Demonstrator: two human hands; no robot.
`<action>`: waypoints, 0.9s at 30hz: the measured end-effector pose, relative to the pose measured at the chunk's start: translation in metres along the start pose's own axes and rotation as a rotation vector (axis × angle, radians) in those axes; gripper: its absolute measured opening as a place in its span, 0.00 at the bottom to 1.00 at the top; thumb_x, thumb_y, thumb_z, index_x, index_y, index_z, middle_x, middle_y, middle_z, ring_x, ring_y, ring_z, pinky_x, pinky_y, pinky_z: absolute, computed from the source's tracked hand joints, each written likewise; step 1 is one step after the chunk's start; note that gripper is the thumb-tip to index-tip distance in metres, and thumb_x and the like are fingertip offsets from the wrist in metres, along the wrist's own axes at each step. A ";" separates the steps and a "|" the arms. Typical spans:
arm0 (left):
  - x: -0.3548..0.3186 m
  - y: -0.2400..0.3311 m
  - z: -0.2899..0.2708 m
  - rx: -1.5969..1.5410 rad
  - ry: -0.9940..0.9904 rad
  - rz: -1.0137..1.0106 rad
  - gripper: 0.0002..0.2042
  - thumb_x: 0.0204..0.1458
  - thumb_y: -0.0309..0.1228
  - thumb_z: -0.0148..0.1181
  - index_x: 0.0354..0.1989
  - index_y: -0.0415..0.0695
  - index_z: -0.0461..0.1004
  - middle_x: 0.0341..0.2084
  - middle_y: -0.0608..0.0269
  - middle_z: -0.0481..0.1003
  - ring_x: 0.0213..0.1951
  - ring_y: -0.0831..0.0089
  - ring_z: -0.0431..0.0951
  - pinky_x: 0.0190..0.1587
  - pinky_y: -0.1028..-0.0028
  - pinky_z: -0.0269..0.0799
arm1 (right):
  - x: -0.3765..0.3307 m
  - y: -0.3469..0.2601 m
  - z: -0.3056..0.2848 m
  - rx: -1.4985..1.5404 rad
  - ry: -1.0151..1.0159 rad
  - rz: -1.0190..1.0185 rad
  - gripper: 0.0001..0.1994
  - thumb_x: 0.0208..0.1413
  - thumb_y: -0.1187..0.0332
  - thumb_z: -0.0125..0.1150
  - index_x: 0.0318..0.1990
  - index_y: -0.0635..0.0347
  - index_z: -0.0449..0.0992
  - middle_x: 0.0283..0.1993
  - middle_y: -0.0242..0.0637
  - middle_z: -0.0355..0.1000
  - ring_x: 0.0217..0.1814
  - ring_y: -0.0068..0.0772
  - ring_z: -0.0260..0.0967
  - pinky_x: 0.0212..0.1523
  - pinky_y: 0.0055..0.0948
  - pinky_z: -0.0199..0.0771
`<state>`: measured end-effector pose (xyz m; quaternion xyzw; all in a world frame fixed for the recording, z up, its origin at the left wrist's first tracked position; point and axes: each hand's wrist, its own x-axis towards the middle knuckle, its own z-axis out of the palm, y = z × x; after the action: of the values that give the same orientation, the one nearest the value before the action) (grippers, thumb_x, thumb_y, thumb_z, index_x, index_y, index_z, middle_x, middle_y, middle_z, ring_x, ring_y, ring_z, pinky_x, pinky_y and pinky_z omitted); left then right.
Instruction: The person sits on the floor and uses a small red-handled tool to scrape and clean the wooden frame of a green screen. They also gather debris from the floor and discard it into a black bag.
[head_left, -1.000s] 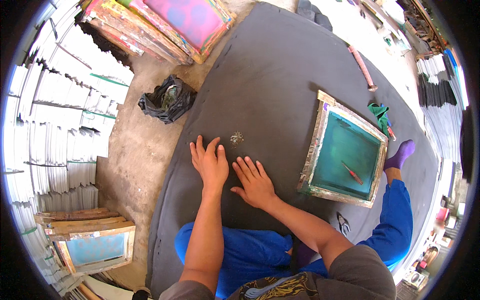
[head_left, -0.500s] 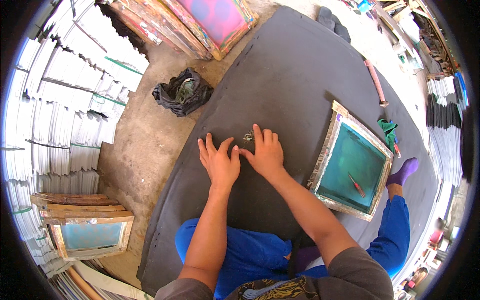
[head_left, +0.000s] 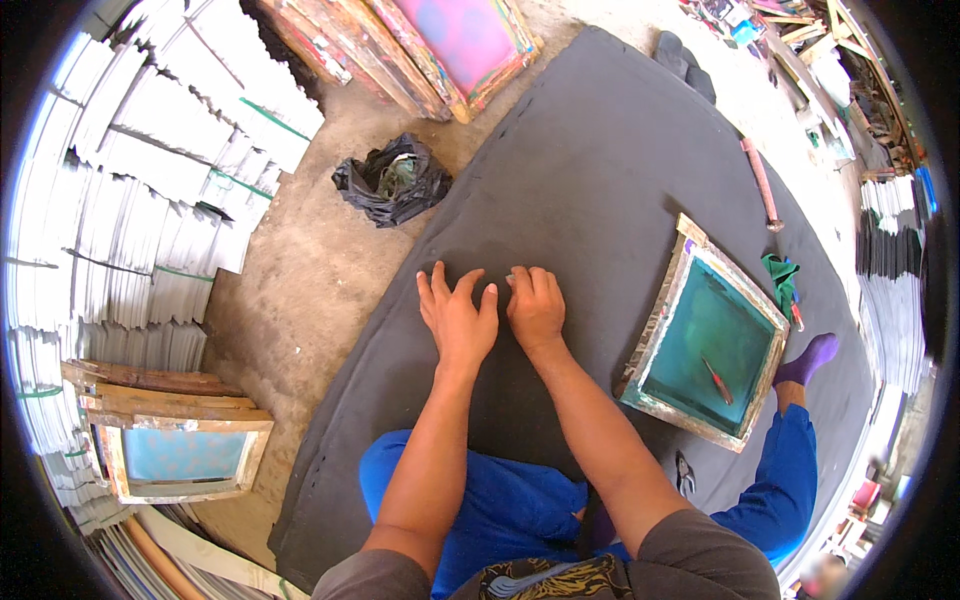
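Note:
My left hand (head_left: 460,318) hovers over or rests on the black mat (head_left: 590,150), its fingers spread and nothing in them. Just to its right, my right hand (head_left: 537,308) is closed with the fingers curled in. A bit of greyish debris shows at its fingertips; the rest is hidden inside the hand. Right of my hands lies a wooden-framed printing screen (head_left: 690,330) with teal mesh. On that mesh rests a slim tool with a red handle (head_left: 718,385).
A black plastic bag (head_left: 432,188) with crumpled scraps stands on the floor beyond the mat's left edge. A hammer (head_left: 762,185) and a green cloth (head_left: 780,277) lie at the right. Stacked white sheets (head_left: 130,220) and framed screens (head_left: 185,455) line the left side.
The small debris pile that lay on the mat by my right fingers is gone from view. My right hand has closed around it, and the hands have drawn slightly apart.

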<state>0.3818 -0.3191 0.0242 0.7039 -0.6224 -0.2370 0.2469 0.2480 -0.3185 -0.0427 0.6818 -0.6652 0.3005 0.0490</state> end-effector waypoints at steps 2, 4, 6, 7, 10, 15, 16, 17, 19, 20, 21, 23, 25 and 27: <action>0.002 0.003 -0.002 -0.040 -0.018 -0.031 0.17 0.60 0.41 0.67 0.56 0.53 0.84 0.73 0.36 0.60 0.76 0.32 0.49 0.75 0.40 0.48 | 0.000 0.001 -0.001 0.001 -0.022 0.050 0.09 0.59 0.68 0.67 0.45 0.59 0.83 0.40 0.40 0.74 0.42 0.47 0.75 0.41 0.45 0.78; 0.004 0.008 -0.007 -0.103 -0.052 -0.076 0.17 0.60 0.40 0.66 0.56 0.51 0.83 0.73 0.37 0.59 0.77 0.34 0.48 0.75 0.40 0.47 | 0.002 0.002 -0.004 0.019 -0.086 0.146 0.08 0.58 0.68 0.68 0.44 0.57 0.84 0.39 0.43 0.75 0.41 0.49 0.77 0.41 0.47 0.78; 0.006 0.005 -0.009 -0.128 -0.039 -0.085 0.17 0.61 0.40 0.66 0.57 0.51 0.83 0.73 0.37 0.59 0.77 0.35 0.48 0.75 0.40 0.48 | 0.012 -0.001 -0.010 0.059 -0.189 0.285 0.09 0.58 0.67 0.69 0.45 0.55 0.86 0.39 0.46 0.78 0.40 0.52 0.79 0.42 0.47 0.79; 0.007 0.004 -0.010 -0.141 -0.033 -0.090 0.17 0.61 0.40 0.66 0.57 0.51 0.83 0.73 0.37 0.59 0.77 0.35 0.49 0.75 0.41 0.48 | 0.018 0.000 -0.016 0.177 -0.223 0.393 0.09 0.58 0.67 0.69 0.46 0.54 0.87 0.39 0.48 0.79 0.39 0.53 0.79 0.43 0.46 0.79; 0.009 0.003 -0.011 -0.292 0.003 -0.164 0.17 0.62 0.38 0.65 0.58 0.50 0.82 0.73 0.37 0.59 0.77 0.38 0.50 0.75 0.44 0.50 | 0.040 0.012 -0.032 0.524 -0.393 0.796 0.12 0.62 0.70 0.70 0.50 0.65 0.85 0.31 0.35 0.80 0.29 0.25 0.73 0.34 0.29 0.77; 0.016 0.007 -0.024 -0.469 0.082 -0.245 0.19 0.63 0.36 0.64 0.61 0.47 0.80 0.73 0.36 0.59 0.76 0.42 0.54 0.75 0.49 0.53 | 0.081 -0.007 -0.045 1.000 -0.436 1.033 0.11 0.63 0.68 0.71 0.45 0.70 0.85 0.31 0.31 0.78 0.29 0.22 0.71 0.31 0.26 0.75; 0.018 0.007 -0.027 -0.502 0.087 -0.256 0.19 0.63 0.35 0.64 0.61 0.47 0.79 0.73 0.36 0.59 0.76 0.43 0.55 0.75 0.50 0.53 | 0.090 -0.010 -0.039 1.041 -0.449 0.997 0.11 0.63 0.69 0.71 0.45 0.70 0.85 0.31 0.32 0.78 0.28 0.22 0.72 0.30 0.26 0.76; 0.019 0.006 -0.030 -0.508 0.096 -0.259 0.19 0.63 0.36 0.64 0.61 0.47 0.79 0.73 0.36 0.59 0.76 0.43 0.55 0.75 0.51 0.53 | 0.100 -0.016 -0.033 1.082 -0.462 0.961 0.11 0.62 0.69 0.71 0.45 0.70 0.86 0.31 0.33 0.78 0.28 0.23 0.72 0.30 0.26 0.77; 0.022 0.000 -0.034 -0.519 0.111 -0.267 0.19 0.63 0.36 0.64 0.61 0.47 0.79 0.73 0.37 0.59 0.75 0.43 0.56 0.75 0.51 0.53 | 0.128 -0.034 -0.021 1.117 -0.495 0.878 0.11 0.62 0.70 0.71 0.45 0.71 0.86 0.28 0.31 0.77 0.26 0.22 0.72 0.30 0.26 0.77; 0.023 -0.005 -0.035 -0.537 0.117 -0.272 0.19 0.63 0.36 0.65 0.61 0.47 0.79 0.73 0.37 0.60 0.75 0.43 0.56 0.75 0.51 0.53 | 0.143 -0.046 -0.013 1.138 -0.516 0.836 0.11 0.61 0.70 0.71 0.44 0.71 0.86 0.27 0.31 0.77 0.25 0.22 0.71 0.29 0.26 0.76; 0.022 -0.008 -0.033 -0.557 0.119 -0.277 0.19 0.63 0.37 0.65 0.60 0.47 0.79 0.73 0.37 0.60 0.75 0.44 0.56 0.75 0.52 0.53 | 0.158 -0.056 -0.005 1.148 -0.523 0.784 0.10 0.61 0.70 0.72 0.44 0.70 0.86 0.27 0.30 0.77 0.25 0.21 0.71 0.29 0.26 0.76; 0.024 -0.013 -0.030 -0.579 0.127 -0.287 0.18 0.62 0.37 0.65 0.60 0.47 0.80 0.72 0.37 0.60 0.75 0.44 0.57 0.75 0.52 0.53 | 0.190 -0.078 0.014 1.172 -0.542 0.682 0.10 0.60 0.70 0.72 0.43 0.69 0.86 0.25 0.30 0.76 0.25 0.19 0.71 0.29 0.25 0.76; 0.024 -0.010 -0.027 -0.589 0.122 -0.293 0.18 0.62 0.37 0.66 0.59 0.48 0.80 0.72 0.37 0.61 0.74 0.44 0.57 0.75 0.52 0.53 | 0.220 -0.098 0.035 1.035 -0.506 0.619 0.10 0.60 0.69 0.72 0.43 0.69 0.86 0.27 0.40 0.81 0.28 0.33 0.79 0.32 0.32 0.79; 0.023 -0.005 -0.031 -0.543 0.126 -0.309 0.17 0.62 0.38 0.66 0.58 0.48 0.81 0.71 0.37 0.62 0.74 0.43 0.57 0.75 0.52 0.53 | 0.242 -0.112 0.051 0.693 -0.462 0.268 0.11 0.59 0.69 0.72 0.43 0.69 0.85 0.33 0.49 0.83 0.37 0.47 0.82 0.38 0.41 0.82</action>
<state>0.4082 -0.3400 0.0445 0.7118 -0.4055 -0.3853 0.4248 0.3548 -0.5418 0.0684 0.6151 -0.6011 0.3492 -0.3721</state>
